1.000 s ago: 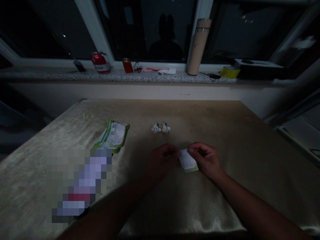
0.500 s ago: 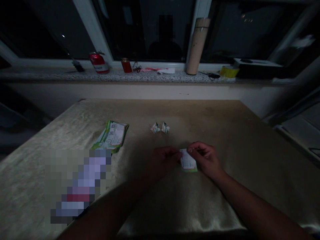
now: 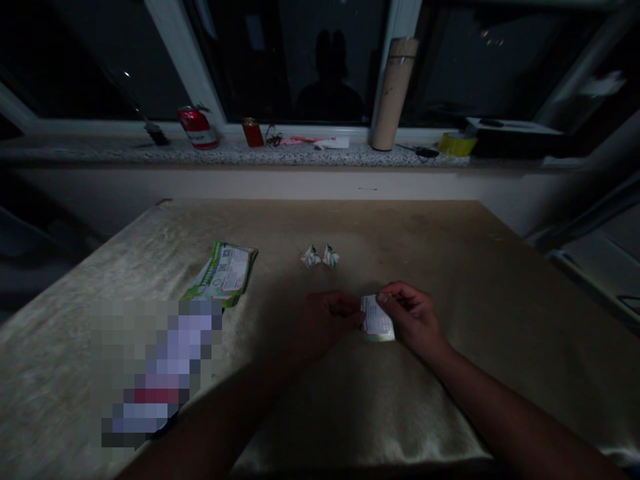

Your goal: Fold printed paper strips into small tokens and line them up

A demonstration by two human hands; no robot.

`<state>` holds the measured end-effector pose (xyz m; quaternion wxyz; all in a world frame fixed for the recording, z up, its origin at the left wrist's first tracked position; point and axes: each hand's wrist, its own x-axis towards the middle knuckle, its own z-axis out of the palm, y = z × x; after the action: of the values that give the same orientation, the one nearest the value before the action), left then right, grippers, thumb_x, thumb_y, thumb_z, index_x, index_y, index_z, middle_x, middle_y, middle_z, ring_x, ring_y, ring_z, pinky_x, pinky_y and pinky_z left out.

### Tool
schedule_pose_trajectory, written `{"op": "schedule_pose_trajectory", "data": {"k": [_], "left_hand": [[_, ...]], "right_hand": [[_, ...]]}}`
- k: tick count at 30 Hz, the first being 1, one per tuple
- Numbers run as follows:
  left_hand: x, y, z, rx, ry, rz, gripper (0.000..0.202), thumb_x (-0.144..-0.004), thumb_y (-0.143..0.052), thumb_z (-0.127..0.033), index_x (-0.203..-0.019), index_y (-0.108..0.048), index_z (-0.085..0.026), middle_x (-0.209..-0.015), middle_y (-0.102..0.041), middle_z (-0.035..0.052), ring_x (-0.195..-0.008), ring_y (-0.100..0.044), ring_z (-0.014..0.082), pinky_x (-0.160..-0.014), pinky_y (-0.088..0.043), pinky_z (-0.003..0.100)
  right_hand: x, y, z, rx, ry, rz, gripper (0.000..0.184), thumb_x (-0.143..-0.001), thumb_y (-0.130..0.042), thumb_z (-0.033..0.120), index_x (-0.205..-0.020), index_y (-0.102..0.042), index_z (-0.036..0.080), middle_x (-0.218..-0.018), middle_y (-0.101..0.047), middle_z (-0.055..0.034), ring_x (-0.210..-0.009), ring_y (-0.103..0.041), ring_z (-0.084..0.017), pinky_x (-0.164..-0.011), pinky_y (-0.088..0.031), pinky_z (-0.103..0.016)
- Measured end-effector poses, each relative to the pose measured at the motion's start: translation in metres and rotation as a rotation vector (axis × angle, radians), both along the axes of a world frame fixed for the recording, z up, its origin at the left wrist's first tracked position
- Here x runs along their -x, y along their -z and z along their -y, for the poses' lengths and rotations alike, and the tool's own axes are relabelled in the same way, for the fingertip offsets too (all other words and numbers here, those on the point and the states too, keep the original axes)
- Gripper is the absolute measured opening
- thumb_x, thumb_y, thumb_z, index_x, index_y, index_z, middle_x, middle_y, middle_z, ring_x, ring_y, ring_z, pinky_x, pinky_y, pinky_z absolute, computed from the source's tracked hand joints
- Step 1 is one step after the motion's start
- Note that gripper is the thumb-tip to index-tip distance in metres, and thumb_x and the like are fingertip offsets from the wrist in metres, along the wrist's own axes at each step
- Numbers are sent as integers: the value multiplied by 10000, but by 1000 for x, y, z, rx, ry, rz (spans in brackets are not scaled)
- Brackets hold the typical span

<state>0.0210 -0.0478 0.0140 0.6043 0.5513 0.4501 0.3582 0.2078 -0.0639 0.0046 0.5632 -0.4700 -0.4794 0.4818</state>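
A small white printed sachet [image 3: 378,321] with a green lower edge is held up between my hands over the table. My left hand [image 3: 333,320], in shadow, pinches its left edge with thumb and finger. At its upper right corner, the thumb and fingers of my right hand [image 3: 411,308] are closed on it. Two small folded pieces of patterned wrapper [image 3: 311,257] lie side by side beyond my hands. Off to the left rests a green and white printed pouch [image 3: 223,275].
A blurred-out long object [image 3: 170,367] lies on the cloth-covered table [image 3: 490,280] beside my left forearm. Along the stone windowsill [image 3: 310,157] stand a red can [image 3: 198,127], a red jar [image 3: 253,132], a tall tan cylinder [image 3: 394,97], a yellow roll [image 3: 456,144] and a dark box [image 3: 520,138].
My left fingers have slid a little down the sachet's left edge. My right thumb has shifted slightly to the right along its top. The sachet tilts a little differently.
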Motion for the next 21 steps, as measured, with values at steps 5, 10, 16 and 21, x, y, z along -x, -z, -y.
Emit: {"op": "schedule_pose_trajectory", "data": {"k": [5,10,16,21], "left_hand": [[1,0,0,-62,72,-65,260,-752,-729,-357,-893,-758,-140,-831,-765,63,-750,-696,199,-700,-521,290],[1,-1,-2,-145,109,-160,257,-806,-656,-378,-816,-751,-140,-754,-725,31,-694,-644,174,-639,-455,258],[-2,-2,2,-150,131,-228,243,-816,-619,-353,-840,-725,-136,-783,-718,41,-696,-624,177,-632,-443,267],[0,-1,5,-213,127,-288,206,-813,-605,-342,-796,-697,-158,-763,-698,27,-698,-611,176,-641,-433,273]], "right_hand": [[0,-2,-2,14,19,5,316,-730,-801,483,-729,-691,186,-591,-633,1,-501,-533,-118,-473,-431,-229],[0,-4,0,-1,27,11,281,-749,-796,450,-741,-695,187,-603,-638,7,-516,-544,-112,-490,-435,-221],[-4,2,-4,13,78,-37,283,-746,-801,450,-754,-685,193,-605,-644,8,-515,-558,-126,-484,-445,-234],[-6,7,-7,20,113,-88,274,-747,-804,442,-768,-686,196,-645,-660,0,-547,-579,-135,-515,-467,-246]]}}
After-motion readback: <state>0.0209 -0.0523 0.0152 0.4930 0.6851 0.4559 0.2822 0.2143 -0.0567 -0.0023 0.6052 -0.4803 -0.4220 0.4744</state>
